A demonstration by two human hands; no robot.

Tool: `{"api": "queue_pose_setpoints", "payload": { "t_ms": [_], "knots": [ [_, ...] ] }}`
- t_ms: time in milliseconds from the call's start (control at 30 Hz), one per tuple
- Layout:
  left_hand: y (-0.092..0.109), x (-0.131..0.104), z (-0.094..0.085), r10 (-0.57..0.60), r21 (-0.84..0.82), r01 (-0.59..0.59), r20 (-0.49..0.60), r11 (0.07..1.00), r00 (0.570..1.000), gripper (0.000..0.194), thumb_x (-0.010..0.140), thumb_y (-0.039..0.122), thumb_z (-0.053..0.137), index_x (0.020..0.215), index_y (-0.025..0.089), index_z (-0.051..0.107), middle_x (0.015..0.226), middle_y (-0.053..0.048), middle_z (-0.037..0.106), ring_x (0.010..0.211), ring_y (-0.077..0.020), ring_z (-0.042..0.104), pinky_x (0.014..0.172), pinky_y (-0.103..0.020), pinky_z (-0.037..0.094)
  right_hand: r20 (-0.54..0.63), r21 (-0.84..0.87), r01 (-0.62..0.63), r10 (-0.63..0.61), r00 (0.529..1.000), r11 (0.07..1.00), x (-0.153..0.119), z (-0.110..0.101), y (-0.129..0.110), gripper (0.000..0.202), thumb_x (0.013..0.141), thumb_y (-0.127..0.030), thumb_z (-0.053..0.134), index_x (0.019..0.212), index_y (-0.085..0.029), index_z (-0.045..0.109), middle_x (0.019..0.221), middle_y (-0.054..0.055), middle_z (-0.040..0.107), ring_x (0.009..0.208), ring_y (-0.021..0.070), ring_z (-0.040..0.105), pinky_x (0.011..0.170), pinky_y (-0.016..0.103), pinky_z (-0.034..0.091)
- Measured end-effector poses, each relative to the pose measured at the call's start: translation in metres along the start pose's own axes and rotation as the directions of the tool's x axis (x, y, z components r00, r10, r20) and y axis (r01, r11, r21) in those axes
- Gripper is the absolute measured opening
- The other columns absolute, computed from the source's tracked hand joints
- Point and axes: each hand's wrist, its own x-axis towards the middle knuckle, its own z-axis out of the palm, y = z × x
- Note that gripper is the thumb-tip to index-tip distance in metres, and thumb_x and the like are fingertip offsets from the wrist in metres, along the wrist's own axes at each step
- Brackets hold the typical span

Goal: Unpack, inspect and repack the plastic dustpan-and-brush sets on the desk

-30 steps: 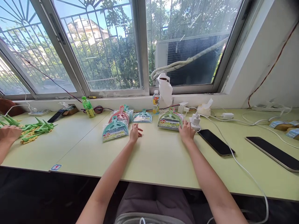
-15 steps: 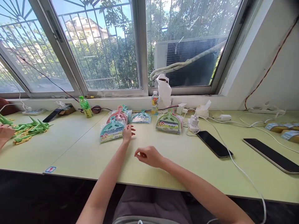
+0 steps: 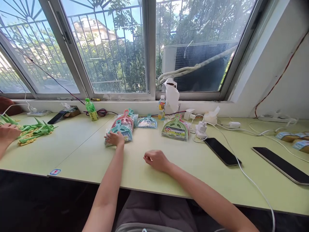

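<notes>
My left hand (image 3: 116,139) lies over the lower left part of a bagged teal dustpan-and-brush set (image 3: 124,131), its fingers spread and not wrapped round it. Directly behind is a red dustpan set (image 3: 126,117) in clear plastic, partly covered by the teal one. A blue dustpan set (image 3: 147,122) lies just to the right. My right hand (image 3: 156,160) rests on the table with its fingers curled in and nothing visible in them. Beyond it, a green dustpan set (image 3: 176,127) lies on top of a pink-edged one.
At the left, another person's hand (image 3: 9,133) is among green-and-yellow pieces (image 3: 38,130). Bottles, a green one (image 3: 91,110) and a clear-yellow one (image 3: 161,108), stand by the window. Two phones (image 3: 222,151), a charger (image 3: 201,129) and loose white cables lie to the right.
My left hand has moved left from the right edge of the teal dustpan set onto its lower left part. My right hand stays curled in nearly the same place. The view has shifted slightly.
</notes>
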Motion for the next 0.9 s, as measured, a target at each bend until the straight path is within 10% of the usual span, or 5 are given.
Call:
{"api": "queue_pose_setpoints", "payload": {
  "t_ms": [100, 233, 467, 900],
  "knots": [
    [-0.003, 0.002, 0.002, 0.051, 0.003, -0.051, 0.057, 0.999, 0.997, 0.043, 0.089, 0.026, 0.048, 0.129, 0.01, 0.048, 0.151, -0.024, 0.038, 0.149, -0.0374, 0.019, 0.117, -0.064, 0.013, -0.072, -0.201, -0.09, 0.077, 0.994, 0.975, 0.004, -0.013, 0.038, 0.024, 0.094, -0.015, 0.047, 0.107, -0.017, 0.067, 0.118, 0.011, 0.069, 0.114, 0.0219, 0.06, 0.094, 0.034, 0.045],
    [-0.01, 0.009, -0.003, 0.053, 0.016, -0.052, -0.036, 0.998, 0.998, 0.051, 0.085, 0.016, 0.049, 0.136, 0.008, 0.041, 0.155, -0.027, 0.028, 0.149, -0.0359, 0.018, 0.117, -0.062, 0.016, -0.101, -0.384, -0.227, 0.204, 0.974, 0.895, -0.004, -0.023, 0.094, 0.047, 0.092, -0.015, 0.048, 0.14, -0.019, 0.05, 0.156, 0.01, 0.037, 0.148, 0.0268, 0.025, 0.119, 0.055, 0.018],
    [-0.011, 0.012, -0.014, -0.051, 0.061, 0.049, 0.029, 0.997, 0.998, 0.054, 0.086, 0.029, 0.06, 0.133, 0.01, 0.042, 0.134, -0.027, 0.051, 0.132, -0.0393, 0.044, 0.108, -0.061, 0.032, -0.138, -0.337, -0.511, 0.496, 0.857, 0.791, -0.019, -0.024, 0.166, 0.053, 0.098, -0.024, 0.036, 0.151, -0.029, 0.034, 0.16, 0.001, 0.031, 0.15, 0.0216, 0.019, 0.12, 0.053, 0.019],
    [0.0, -0.002, -0.015, -0.033, -0.08, 0.05, 0.2, 0.996, 0.979, 0.046, 0.09, 0.035, 0.055, 0.129, 0.014, 0.043, 0.124, -0.025, 0.061, 0.115, -0.0384, 0.06, 0.087, -0.05, 0.05, -0.164, -0.318, -0.604, 0.585, 0.794, 0.731, -0.013, -0.024, 0.222, 0.055, 0.102, -0.038, 0.023, 0.156, -0.029, 0.025, 0.165, -0.003, 0.012, 0.153, 0.0207, 0.005, 0.122, 0.046, 0.015]
  ]
}}
